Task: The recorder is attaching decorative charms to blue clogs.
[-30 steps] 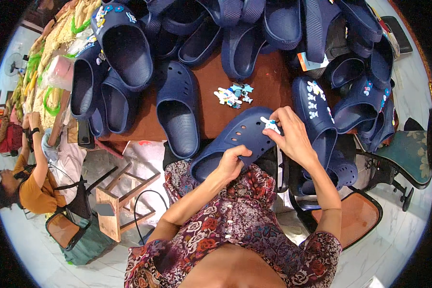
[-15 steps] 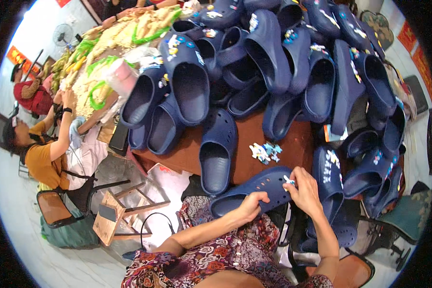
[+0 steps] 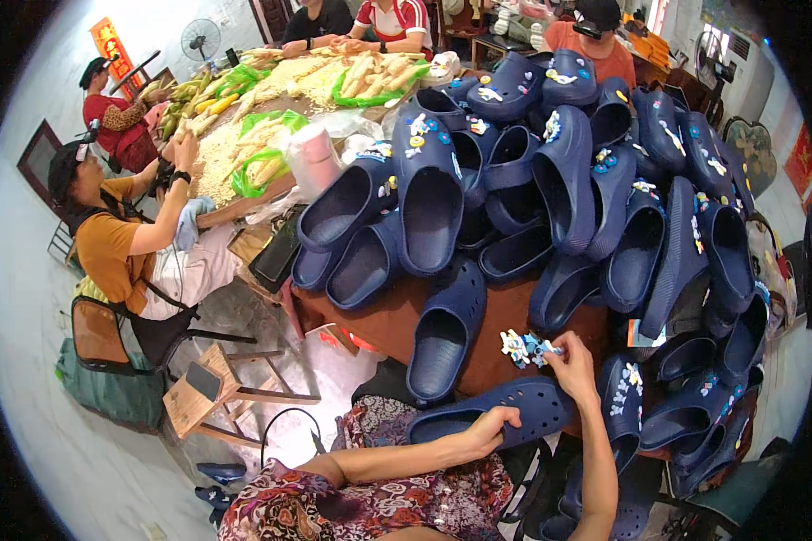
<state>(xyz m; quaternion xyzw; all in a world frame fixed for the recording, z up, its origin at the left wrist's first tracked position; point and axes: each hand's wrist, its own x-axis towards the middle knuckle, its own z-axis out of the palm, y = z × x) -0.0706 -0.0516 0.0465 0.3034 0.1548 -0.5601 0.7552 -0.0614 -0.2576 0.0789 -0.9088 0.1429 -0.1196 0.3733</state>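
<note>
A dark blue clog (image 3: 537, 406) lies across my lap at the table's front edge, its holed toe pointing right. My left hand (image 3: 485, 433) is closed on its near side. My right hand (image 3: 572, 368) reaches past the toe to a small heap of white and blue shoe charms (image 3: 525, 348) on the brown tabletop. Its thumb and fingertips pinch at a charm on the heap's right side. No charm shows on the clog I hold. Another plain clog (image 3: 447, 329) rests on the table just beyond it.
Many blue clogs (image 3: 564, 180), several decorated with charms, are piled over the brown-covered table (image 3: 361, 311). At left are a wooden stool (image 3: 209, 383) and a seated person (image 3: 122, 234) beside a table of corn (image 3: 289, 90). Other people sit at the back.
My right hand has moved from the clog's toe to the charm heap. My left hand keeps hold of the clog. The view has tilted up, showing more people behind.
</note>
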